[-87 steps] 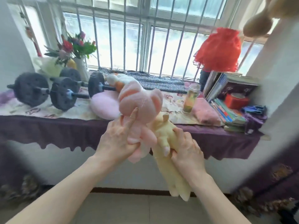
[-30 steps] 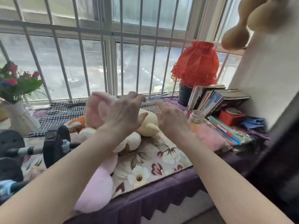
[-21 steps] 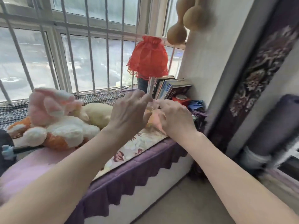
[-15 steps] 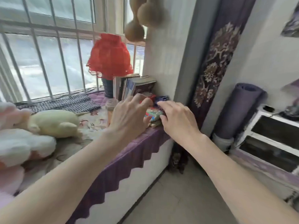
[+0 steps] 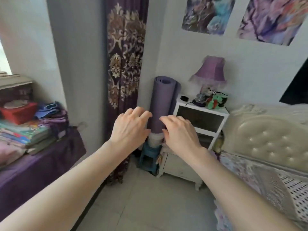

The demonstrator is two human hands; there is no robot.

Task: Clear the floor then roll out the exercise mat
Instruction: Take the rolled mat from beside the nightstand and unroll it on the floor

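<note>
A rolled purple exercise mat [image 5: 162, 99] stands upright in the room corner, between the patterned purple curtain [image 5: 125, 67] and a white nightstand [image 5: 199, 117]. Its lower end rests on a pale container over a small blue stool [image 5: 149, 157]. My left hand [image 5: 131, 127] and my right hand [image 5: 179, 132] reach forward on either side of the mat's lower part, fingers spread and empty. From this angle I cannot tell whether they touch the mat. The grey tiled floor [image 5: 150, 200] in front of me is bare.
At the left is the purple-draped window ledge [image 5: 38, 164] with stacked books and a red box [image 5: 18, 110]. A cream tufted bed headboard [image 5: 266, 140] and bedding fill the right. A purple lamp [image 5: 209, 70] and small trinkets sit on the nightstand.
I set the plush toys down on the window ledge and let go. My view swung right from the window to the corner, and both empty hands now reach toward the rolled mat.
</note>
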